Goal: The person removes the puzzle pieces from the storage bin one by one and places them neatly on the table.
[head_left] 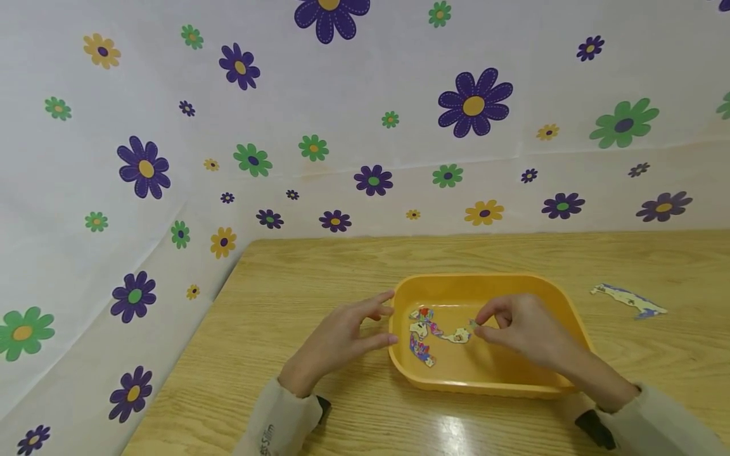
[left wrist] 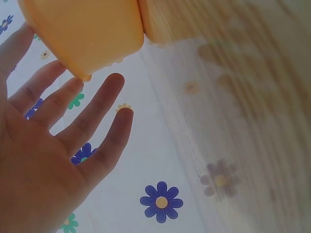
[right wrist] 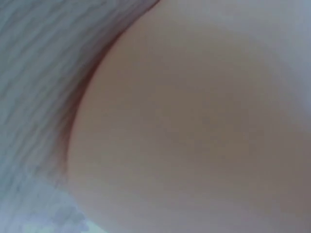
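Note:
A yellow plastic tray stands on the wooden table. My left hand is at its left end, fingers spread and fairly straight, with fingertips touching the rim. The left wrist view shows the same hand against the tray's wall. Over the inside of the tray, my right hand pinches a small printed cutout piece between thumb and forefinger. Just left of it lies a cream cutout piece. Colourful cutout pieces lie in the tray's left part. Skin and sleeve fill the blurred right wrist view.
To the right of the tray, a long cream and blue cutout piece lies on the wooden table. A white sheet with printed flowers hangs behind the table and along its left side.

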The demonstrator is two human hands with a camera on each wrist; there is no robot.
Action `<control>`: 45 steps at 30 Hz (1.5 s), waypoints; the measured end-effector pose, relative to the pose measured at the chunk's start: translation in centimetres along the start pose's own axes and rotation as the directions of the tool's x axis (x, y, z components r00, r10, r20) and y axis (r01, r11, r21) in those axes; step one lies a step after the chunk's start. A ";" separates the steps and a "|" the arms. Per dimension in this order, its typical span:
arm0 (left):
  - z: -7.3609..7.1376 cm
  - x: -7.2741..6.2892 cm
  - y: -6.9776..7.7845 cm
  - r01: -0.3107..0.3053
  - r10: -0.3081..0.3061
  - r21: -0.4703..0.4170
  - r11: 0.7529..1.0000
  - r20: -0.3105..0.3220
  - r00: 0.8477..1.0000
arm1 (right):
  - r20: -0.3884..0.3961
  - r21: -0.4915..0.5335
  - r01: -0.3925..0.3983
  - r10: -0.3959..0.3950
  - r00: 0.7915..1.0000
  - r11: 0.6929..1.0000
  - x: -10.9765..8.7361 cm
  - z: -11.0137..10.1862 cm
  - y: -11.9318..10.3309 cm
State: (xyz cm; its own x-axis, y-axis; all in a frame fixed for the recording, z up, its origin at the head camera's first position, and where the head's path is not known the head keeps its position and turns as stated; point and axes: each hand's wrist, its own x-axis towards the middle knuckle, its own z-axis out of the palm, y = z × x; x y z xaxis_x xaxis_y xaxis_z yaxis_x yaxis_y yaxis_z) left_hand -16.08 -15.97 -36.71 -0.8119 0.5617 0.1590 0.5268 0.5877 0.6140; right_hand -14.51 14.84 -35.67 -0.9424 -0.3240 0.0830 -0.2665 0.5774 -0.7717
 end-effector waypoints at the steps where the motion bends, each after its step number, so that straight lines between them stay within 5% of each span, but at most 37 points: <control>1: 0.0 0.0 0.0 -0.001 0.001 -0.002 1.000 0.001 1.000 | 0.006 -0.006 -0.001 0.001 1.000 1.000 0.0 -0.1 0.0; 11: -0.1 0.1 0.1 -0.007 0.007 -0.007 1.000 0.007 1.000 | 0.008 -0.092 0.059 -0.058 0.998 0.994 0.0 -0.5 0.4; 45: 0.0 0.1 -0.1 0.021 -0.021 -0.021 1.000 0.010 1.000 | -0.005 -0.161 0.038 -0.040 0.999 0.986 -0.7 -3.0 1.9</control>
State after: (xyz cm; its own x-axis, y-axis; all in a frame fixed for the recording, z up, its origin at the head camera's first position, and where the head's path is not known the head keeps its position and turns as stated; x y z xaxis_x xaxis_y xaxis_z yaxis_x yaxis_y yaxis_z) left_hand -16.16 -15.95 -36.77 -0.8203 0.5549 0.1382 0.5038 0.5871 0.6336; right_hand -14.98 18.36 -35.28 -0.9321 -0.3428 0.1168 -0.3315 0.6778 -0.6563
